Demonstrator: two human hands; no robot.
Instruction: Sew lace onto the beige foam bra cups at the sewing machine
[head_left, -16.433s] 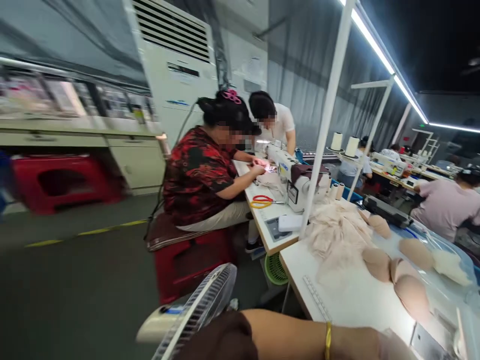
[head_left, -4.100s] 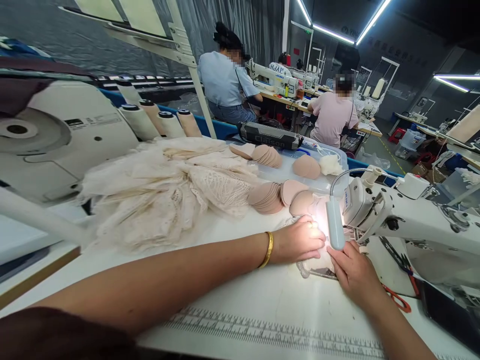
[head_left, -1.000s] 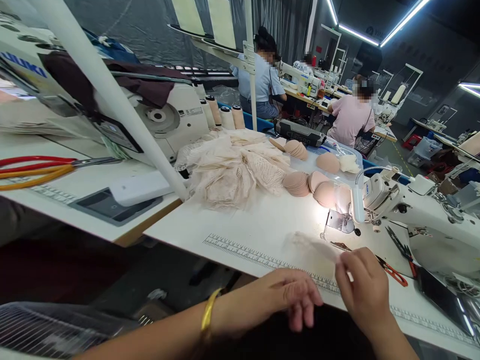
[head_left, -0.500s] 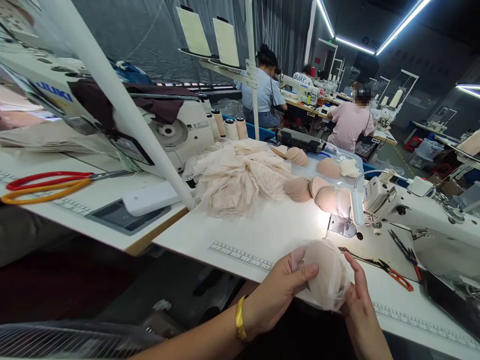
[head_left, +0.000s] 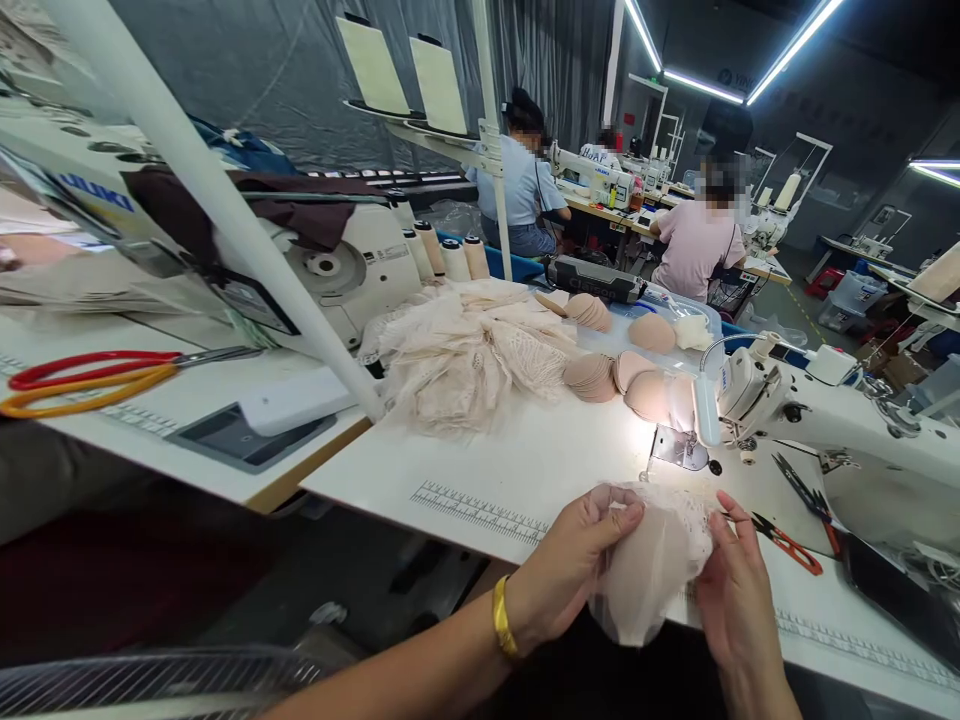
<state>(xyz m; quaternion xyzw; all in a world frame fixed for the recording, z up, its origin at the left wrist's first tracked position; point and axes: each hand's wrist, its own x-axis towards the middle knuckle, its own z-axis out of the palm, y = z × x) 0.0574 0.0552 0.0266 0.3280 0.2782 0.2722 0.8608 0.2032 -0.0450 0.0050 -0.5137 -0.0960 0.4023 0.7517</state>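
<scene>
A beige bra cup pad covered with sheer, lacy fabric [head_left: 641, 575] is held between my two hands at the table's front edge. My left hand [head_left: 574, 560], with a gold bracelet on its wrist, grips the piece with its thumb on top near the upper left. At the right side, my right hand [head_left: 739, 575] pinches the lacy edge between thumb and fingers. Just beyond is the lit needle plate [head_left: 679, 448] of a white sewing machine [head_left: 825, 410]. Stacked cup pads [head_left: 592, 378] and a heap of cream lace pieces [head_left: 480, 370] lie behind on the table.
Orange-handled thread snips [head_left: 787, 543] and dark-bladed scissors [head_left: 806, 490] lie right of my hands. Large red-and-orange scissors [head_left: 90, 380] rest on the left table. A white pole [head_left: 217, 210] crosses the left side. Thread cones [head_left: 454, 258] stand behind the lace. Co-workers sit farther back.
The covered cup has been turned and tilted, so its lacy edge now shows at the upper right. My right hand has moved up and closed its fingers on that edge.
</scene>
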